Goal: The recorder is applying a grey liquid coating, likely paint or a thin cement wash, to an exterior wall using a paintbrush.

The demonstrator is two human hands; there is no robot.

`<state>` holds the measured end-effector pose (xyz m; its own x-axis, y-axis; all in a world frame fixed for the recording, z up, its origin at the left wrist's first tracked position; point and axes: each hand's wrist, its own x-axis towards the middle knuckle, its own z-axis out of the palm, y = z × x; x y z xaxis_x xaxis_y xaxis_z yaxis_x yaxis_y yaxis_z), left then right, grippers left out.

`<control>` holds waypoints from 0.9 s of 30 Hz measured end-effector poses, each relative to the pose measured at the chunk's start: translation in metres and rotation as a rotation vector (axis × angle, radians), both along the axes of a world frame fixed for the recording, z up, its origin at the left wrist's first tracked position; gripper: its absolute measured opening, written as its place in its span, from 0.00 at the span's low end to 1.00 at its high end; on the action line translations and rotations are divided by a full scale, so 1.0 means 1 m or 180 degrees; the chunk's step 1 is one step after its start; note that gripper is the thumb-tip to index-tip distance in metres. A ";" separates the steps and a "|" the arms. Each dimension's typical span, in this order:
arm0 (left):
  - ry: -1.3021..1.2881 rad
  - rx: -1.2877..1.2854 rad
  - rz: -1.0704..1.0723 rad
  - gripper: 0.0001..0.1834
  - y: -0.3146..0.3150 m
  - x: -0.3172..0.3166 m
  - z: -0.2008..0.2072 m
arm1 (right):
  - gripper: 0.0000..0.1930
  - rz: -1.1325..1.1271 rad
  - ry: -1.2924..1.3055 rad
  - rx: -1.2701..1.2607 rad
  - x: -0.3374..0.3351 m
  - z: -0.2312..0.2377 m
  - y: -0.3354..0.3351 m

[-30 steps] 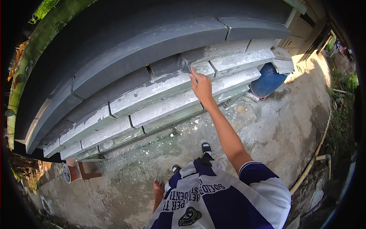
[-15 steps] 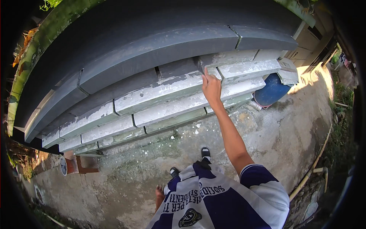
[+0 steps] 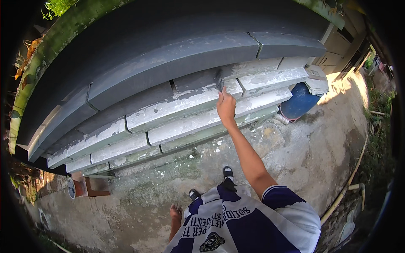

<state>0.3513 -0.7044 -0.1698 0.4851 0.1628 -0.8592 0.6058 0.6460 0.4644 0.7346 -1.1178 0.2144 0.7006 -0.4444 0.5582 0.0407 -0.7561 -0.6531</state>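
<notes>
My right hand (image 3: 226,105) reaches forward, fingers wrapped round the handle of a paintbrush (image 3: 220,81). The dark bristles touch the recessed band of the stepped wall ledge (image 3: 177,107), where grey paint meets the pale, bare part on the right. Grey covers the upper ledge (image 3: 177,55) and the band to the brush's left. Blotchy white and grey shows on the lower ledges. My left hand (image 3: 176,211) hangs low by my left side, empty, with its fingers apart.
A blue barrel (image 3: 300,103) with flat sheets (image 3: 317,79) on top stands at the ledge's right end. To the left, a brown container (image 3: 95,187) rests on the stained concrete floor (image 3: 156,198). A pole (image 3: 346,183) lies along the right edge.
My right hand with the paintbrush has moved a little left and toward me along the ledge. My left hand now shows more of itself beside my body.
</notes>
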 end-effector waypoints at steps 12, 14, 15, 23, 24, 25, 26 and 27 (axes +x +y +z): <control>0.0005 -0.0025 0.0130 0.30 -0.010 0.004 0.007 | 0.14 -0.0525 -0.0366 0.1376 0.009 -0.018 -0.043; -0.0010 0.0004 0.0148 0.30 -0.019 0.005 0.007 | 0.14 -0.0782 -0.0099 0.1258 0.016 -0.017 -0.042; -0.0009 0.0053 0.0189 0.30 -0.019 0.000 0.008 | 0.14 -0.0750 -0.0075 0.1266 0.012 -0.007 -0.025; -0.0301 0.0233 -0.0133 0.32 -0.018 -0.030 -0.018 | 0.16 0.0237 0.0198 0.2112 0.001 -0.021 -0.042; -0.0526 0.0316 -0.0245 0.32 -0.019 -0.032 -0.017 | 0.15 -0.0075 0.0217 0.1990 0.004 -0.017 -0.055; -0.0531 0.0321 -0.0252 0.32 -0.016 -0.026 -0.017 | 0.15 -0.0385 0.0237 0.1866 0.007 -0.013 -0.062; -0.0277 0.0173 -0.0110 0.31 -0.011 -0.018 -0.017 | 0.14 -0.0307 0.0012 0.1641 0.016 -0.017 -0.058; -0.0021 0.0024 0.0033 0.31 -0.008 -0.015 -0.019 | 0.14 -0.0312 0.0007 0.1646 0.019 -0.019 -0.049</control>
